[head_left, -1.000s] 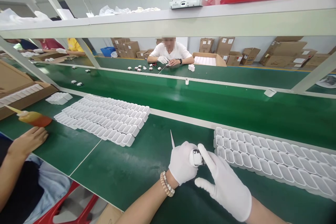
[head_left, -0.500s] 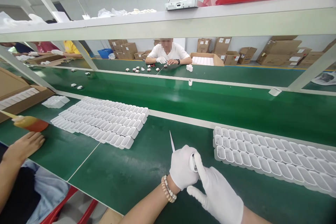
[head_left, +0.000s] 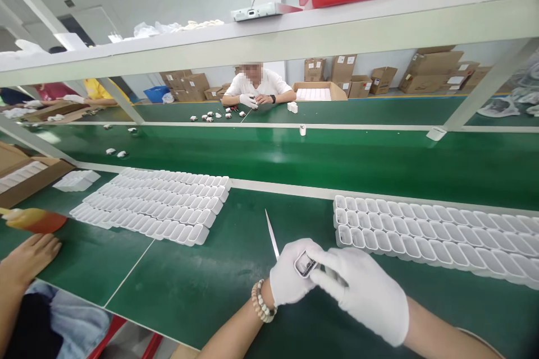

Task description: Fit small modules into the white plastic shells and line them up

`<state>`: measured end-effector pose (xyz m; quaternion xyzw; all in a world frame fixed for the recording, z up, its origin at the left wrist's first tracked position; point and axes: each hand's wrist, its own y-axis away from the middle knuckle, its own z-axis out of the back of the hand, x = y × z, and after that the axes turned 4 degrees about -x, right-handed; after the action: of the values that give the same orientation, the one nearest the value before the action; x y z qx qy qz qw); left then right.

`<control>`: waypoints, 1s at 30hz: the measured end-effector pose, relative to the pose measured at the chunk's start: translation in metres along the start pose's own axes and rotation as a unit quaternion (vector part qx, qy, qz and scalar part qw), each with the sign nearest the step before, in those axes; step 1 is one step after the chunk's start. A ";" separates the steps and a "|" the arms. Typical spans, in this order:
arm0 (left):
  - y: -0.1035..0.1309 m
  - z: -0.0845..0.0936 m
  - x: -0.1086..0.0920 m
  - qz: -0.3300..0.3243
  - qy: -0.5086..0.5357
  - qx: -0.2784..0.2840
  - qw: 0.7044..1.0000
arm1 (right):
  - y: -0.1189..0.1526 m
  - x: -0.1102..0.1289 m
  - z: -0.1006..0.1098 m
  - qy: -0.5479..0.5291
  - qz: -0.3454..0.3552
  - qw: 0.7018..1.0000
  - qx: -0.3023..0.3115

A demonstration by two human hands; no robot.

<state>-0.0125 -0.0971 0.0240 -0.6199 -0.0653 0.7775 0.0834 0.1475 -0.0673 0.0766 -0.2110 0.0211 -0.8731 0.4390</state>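
Observation:
My left hand, in a white glove with a beaded bracelet at the wrist, is wrapped round a small white case. The open side of the case faces up and shows dark parts inside. My right hand, also gloved, has its thumb and forefinger closed at the right edge of the case; whether they pinch a small part there is hidden. A pointed white tool sticks out beyond my left hand, its lower end hidden.
Rows of white cases stand on the right and left of the green table. At far left, a person's hand lies near an orange bottle. Another person works opposite, below a shelf.
The case in my left hand has tilted so its opening shows. My right thumb has come up to the case, beside the forefinger. The whole view has shifted slightly.

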 end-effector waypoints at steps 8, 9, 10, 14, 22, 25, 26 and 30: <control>-0.003 0.008 -0.001 0.061 -0.018 0.121 0.991 | -0.004 -0.022 0.010 -0.036 -0.013 0.999 0.018; -0.003 0.008 0.001 0.063 -0.023 0.133 0.989 | -0.005 -0.023 0.010 -0.028 -0.005 0.999 0.031; -0.003 0.007 0.003 0.064 -0.030 0.144 0.987 | -0.007 -0.023 0.011 -0.020 0.001 0.999 0.043; -0.002 0.003 0.014 0.074 -0.054 0.188 0.978 | -0.011 -0.023 0.011 -0.003 0.017 0.996 0.083; 0.000 0.000 0.032 0.078 -0.109 0.240 0.961 | -0.011 -0.023 0.009 -0.007 0.027 0.994 0.106; 0.003 -0.002 0.035 0.075 -0.137 0.238 0.959 | -0.010 -0.024 0.006 0.029 0.050 0.993 0.102; 0.004 -0.003 0.036 0.074 -0.146 0.237 0.958 | -0.009 -0.024 0.005 0.048 0.054 0.992 0.099; 0.003 -0.004 0.036 0.066 -0.180 0.235 0.953 | -0.007 -0.024 -0.004 0.092 0.065 0.990 0.079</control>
<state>-0.0169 -0.0926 -0.0114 -0.4360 0.1463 0.8732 0.1616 0.1533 -0.0454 0.0664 -0.0922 0.0063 -0.8573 0.5064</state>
